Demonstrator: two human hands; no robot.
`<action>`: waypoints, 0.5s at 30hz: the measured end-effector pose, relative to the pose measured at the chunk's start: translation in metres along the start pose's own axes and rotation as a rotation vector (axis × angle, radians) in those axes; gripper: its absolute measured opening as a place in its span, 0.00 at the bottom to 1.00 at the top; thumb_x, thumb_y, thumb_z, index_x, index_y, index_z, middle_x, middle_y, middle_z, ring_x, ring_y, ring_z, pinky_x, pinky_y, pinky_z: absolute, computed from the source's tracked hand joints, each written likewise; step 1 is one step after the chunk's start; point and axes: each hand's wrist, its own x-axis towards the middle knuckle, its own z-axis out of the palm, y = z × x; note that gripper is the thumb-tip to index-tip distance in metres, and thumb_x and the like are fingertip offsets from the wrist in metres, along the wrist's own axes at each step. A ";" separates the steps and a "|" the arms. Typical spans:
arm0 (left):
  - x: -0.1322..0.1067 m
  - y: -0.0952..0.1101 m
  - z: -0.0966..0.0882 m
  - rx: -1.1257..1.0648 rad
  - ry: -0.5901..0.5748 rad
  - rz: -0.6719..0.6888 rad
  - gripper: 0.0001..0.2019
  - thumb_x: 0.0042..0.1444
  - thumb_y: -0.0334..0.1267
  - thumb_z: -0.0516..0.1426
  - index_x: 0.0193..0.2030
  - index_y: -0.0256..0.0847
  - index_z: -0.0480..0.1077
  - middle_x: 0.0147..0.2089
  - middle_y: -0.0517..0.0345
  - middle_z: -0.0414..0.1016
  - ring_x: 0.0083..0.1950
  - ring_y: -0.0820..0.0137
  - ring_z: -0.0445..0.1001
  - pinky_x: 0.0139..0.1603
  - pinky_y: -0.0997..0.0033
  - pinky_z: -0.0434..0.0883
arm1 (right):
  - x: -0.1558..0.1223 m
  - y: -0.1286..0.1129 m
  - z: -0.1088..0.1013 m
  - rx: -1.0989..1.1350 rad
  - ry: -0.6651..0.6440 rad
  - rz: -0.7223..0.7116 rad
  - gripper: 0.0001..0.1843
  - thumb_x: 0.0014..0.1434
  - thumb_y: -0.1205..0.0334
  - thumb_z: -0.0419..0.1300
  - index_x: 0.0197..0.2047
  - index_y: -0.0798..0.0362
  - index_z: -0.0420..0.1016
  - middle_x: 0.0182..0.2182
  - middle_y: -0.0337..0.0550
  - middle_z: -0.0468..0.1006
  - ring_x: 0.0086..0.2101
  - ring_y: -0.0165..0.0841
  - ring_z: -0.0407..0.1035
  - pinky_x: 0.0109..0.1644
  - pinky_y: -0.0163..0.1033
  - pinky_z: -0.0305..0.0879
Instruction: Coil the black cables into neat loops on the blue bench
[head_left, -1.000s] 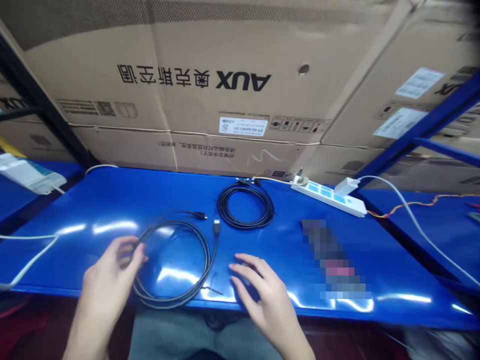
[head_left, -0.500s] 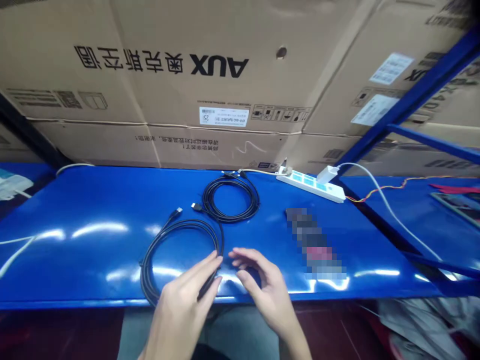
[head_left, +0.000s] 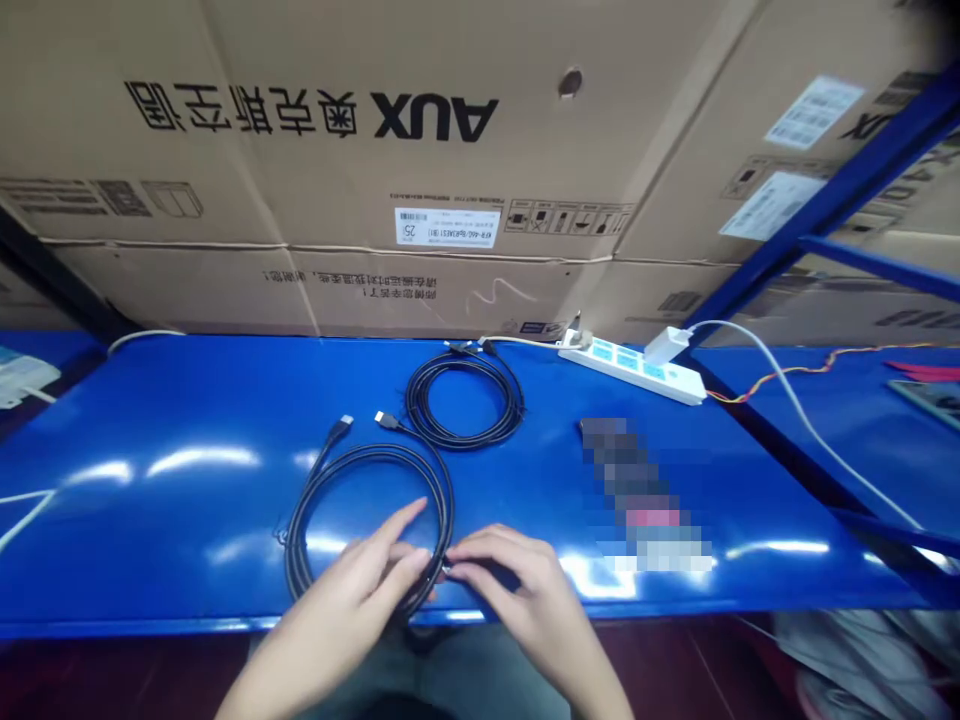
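Observation:
A black cable (head_left: 295,545) with HDMI-looking plugs lies coiled at the shelf's front, both plugs pointing away from me. My left hand (head_left: 375,575) grips the coil's lower right side between thumb and fingers, its index finger stretched out inside the loop. Just right of it, my right hand (head_left: 517,572) pinches something small and dark against the coil's outer edge; the fingertips mostly hide it. A small tie (head_left: 282,538) sticks out at the coil's left side. Behind lies a second coiled black cable (head_left: 465,441), touched by neither hand.
Both coils rest on a glossy blue shelf (head_left: 195,400). A white power strip (head_left: 630,369) with a plugged-in charger (head_left: 667,345) stands at the back right. Closer in lies a pixelated, unrecognisable item (head_left: 637,490). Large cartons (head_left: 300,200) line the back; a blue post (head_left: 832,205) rises at right.
My right hand has moved left to the coil and its fingers have closed into a pinch. My left hand has turned, its index finger now extended. The view has shifted slightly.

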 end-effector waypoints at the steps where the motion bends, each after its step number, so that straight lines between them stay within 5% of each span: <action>1: 0.003 0.002 0.000 0.019 0.001 0.019 0.27 0.66 0.57 0.52 0.68 0.54 0.68 0.52 0.56 0.83 0.55 0.56 0.76 0.61 0.57 0.69 | 0.000 0.000 0.000 -0.002 0.000 0.002 0.07 0.69 0.62 0.63 0.43 0.48 0.84 0.36 0.42 0.87 0.37 0.37 0.81 0.43 0.39 0.77; 3: 0.010 0.006 0.000 0.042 -0.036 0.068 0.20 0.65 0.55 0.53 0.50 0.48 0.80 0.43 0.54 0.83 0.47 0.57 0.78 0.52 0.60 0.72 | 0.000 -0.002 -0.001 -0.007 -0.006 0.003 0.06 0.69 0.63 0.64 0.44 0.48 0.84 0.37 0.42 0.87 0.38 0.37 0.81 0.43 0.40 0.76; 5: 0.017 0.010 0.001 0.012 -0.112 0.091 0.20 0.66 0.53 0.53 0.34 0.44 0.79 0.31 0.56 0.80 0.36 0.61 0.76 0.39 0.65 0.70 | -0.001 -0.003 -0.002 -0.009 -0.021 -0.005 0.06 0.68 0.64 0.64 0.45 0.47 0.83 0.38 0.41 0.87 0.38 0.37 0.80 0.44 0.40 0.75; 8: 0.023 0.011 0.003 -0.089 -0.176 0.071 0.17 0.65 0.50 0.54 0.33 0.42 0.77 0.29 0.58 0.79 0.32 0.64 0.75 0.32 0.68 0.66 | -0.001 -0.004 -0.004 0.011 -0.037 -0.019 0.08 0.69 0.66 0.62 0.47 0.46 0.82 0.39 0.40 0.87 0.39 0.35 0.80 0.46 0.39 0.75; 15: 0.022 0.008 0.005 -0.228 -0.206 0.054 0.13 0.64 0.49 0.57 0.34 0.44 0.73 0.28 0.63 0.77 0.32 0.68 0.75 0.34 0.72 0.67 | 0.000 -0.003 -0.005 0.071 -0.028 -0.034 0.04 0.64 0.58 0.69 0.43 0.45 0.83 0.37 0.41 0.87 0.38 0.39 0.80 0.43 0.42 0.75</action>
